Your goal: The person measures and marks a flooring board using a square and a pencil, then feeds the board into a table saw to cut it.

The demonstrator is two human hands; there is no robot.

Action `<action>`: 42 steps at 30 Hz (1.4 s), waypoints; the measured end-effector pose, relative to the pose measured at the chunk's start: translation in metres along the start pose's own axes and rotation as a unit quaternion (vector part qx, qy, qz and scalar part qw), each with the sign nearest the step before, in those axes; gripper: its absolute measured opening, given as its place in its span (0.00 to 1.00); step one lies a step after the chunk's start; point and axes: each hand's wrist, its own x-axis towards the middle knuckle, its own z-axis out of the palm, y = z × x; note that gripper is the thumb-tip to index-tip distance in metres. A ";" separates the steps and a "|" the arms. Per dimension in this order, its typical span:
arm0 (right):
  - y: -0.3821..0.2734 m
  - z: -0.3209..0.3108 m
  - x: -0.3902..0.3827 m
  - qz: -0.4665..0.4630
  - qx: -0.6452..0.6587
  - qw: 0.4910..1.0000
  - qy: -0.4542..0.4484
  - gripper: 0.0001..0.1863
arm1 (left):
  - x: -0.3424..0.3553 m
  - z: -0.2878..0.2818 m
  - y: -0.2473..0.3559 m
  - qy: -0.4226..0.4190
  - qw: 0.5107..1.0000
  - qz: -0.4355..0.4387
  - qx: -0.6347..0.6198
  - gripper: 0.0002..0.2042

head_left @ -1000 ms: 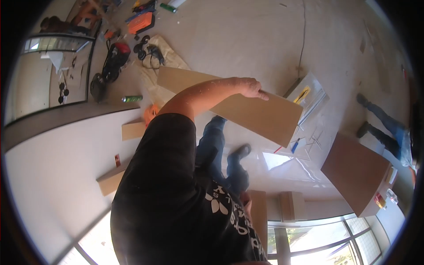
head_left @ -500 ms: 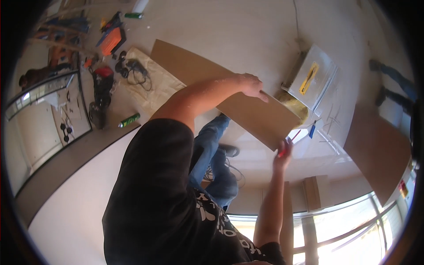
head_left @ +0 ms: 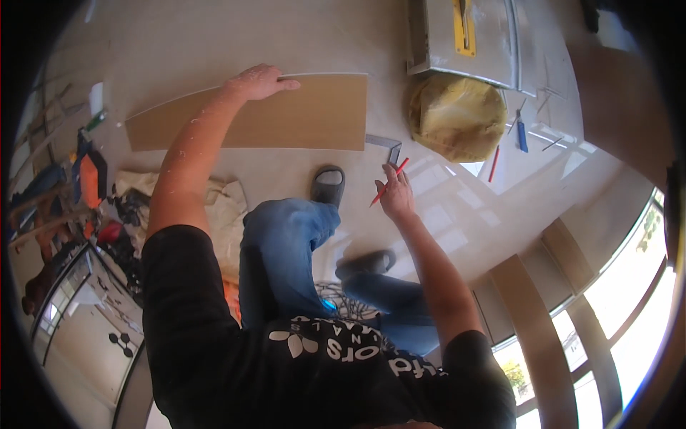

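Observation:
My left hand [head_left: 261, 82] grips the far long edge of a light brown wooden board [head_left: 307, 111], its thumb along that edge. The board stretches from left to right in front of me; whether it rests fully on the floor I cannot tell. My right hand [head_left: 397, 196] is near the board's right end but apart from it, with a red pencil [head_left: 382, 191] held slantwise between its fingers. Just beyond that hand, a grey metal square [head_left: 391, 143] shows at the board's lower right corner.
To the far right stands a grey table saw [head_left: 493, 43] with a yellow insert and a bulging yellow dust bag [head_left: 457, 118]. A blue-handled cutter [head_left: 522, 136] and another red pencil [head_left: 494, 164] lie beside it. Tan sheeting [head_left: 221, 214], cables [head_left: 343, 299] and tools are around my legs and left.
The board has swung from slanting to nearly level across my view, with my left hand still on its edge. My right hand has come away from the board's end corner, holding the pencil.

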 end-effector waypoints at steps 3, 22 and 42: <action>0.043 0.048 0.049 -0.077 -0.130 0.987 0.052 0.28 | 0.060 0.042 -0.022 -0.027 1.000 0.000 0.006 0.43; 0.047 0.053 0.103 0.052 -0.225 0.950 -0.209 0.20 | 0.177 0.109 -0.093 0.364 0.931 0.037 0.004 0.29; 0.028 0.101 0.190 -0.048 0.177 0.971 0.155 0.24 | 0.100 0.259 0.009 0.282 0.936 0.183 -0.098 0.23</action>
